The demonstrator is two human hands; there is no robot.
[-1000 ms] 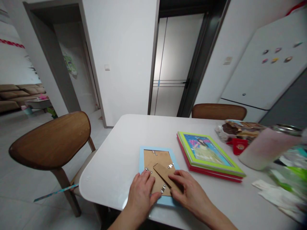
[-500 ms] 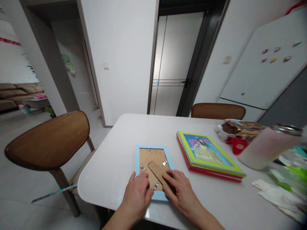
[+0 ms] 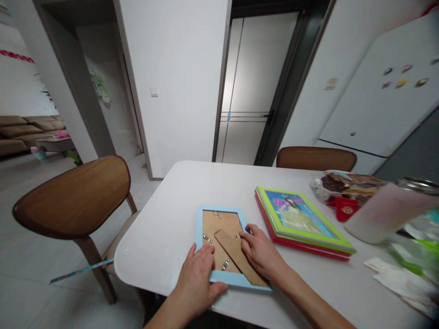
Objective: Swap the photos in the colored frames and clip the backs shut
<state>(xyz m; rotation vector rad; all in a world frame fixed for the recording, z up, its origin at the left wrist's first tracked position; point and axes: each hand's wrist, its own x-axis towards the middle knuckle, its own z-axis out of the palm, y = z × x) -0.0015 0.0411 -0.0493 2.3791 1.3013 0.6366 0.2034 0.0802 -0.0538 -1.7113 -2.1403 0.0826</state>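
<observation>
No brand, label or line of writing is showing legibly; the red packet [image 3: 346,209] is carrying a small printed emblem, too small to make out. The pale pink tumbler [image 3: 391,208] is showing no readable mark, and its top is running close to the right edge of the view. Behind it, clear and green plastic wrapping [image 3: 408,258] is blurring, its contents hard to tell. The right fingers are covering most of the metal clip on the right side of the frame back, and the front of the blue picture frame [image 3: 199,228] is facing down, hidden.

The blue frame is lying flat on the white surface [image 3: 164,246], between and beneath the two hands. The left hand [image 3: 197,278] is resting at its near left corner, fingers loosely spread, the fingertips touching the brown backing board [image 3: 224,219] and the thumb reaching along the near edge. The right hand [image 3: 259,251] is lying over the right side, its fingers curled and pressing at the right clip; whether it is gripping anything, one cannot tell. The brown stand [image 3: 236,256] is lying diagonally across the backing, its lower end overlapping the near right corner.

To the right, a green picture frame [image 3: 329,237] holding a picture of a long-haired figure is lying on red frames [image 3: 308,249]. White tissue [image 3: 394,276] is lying nearer the right edge.
</observation>
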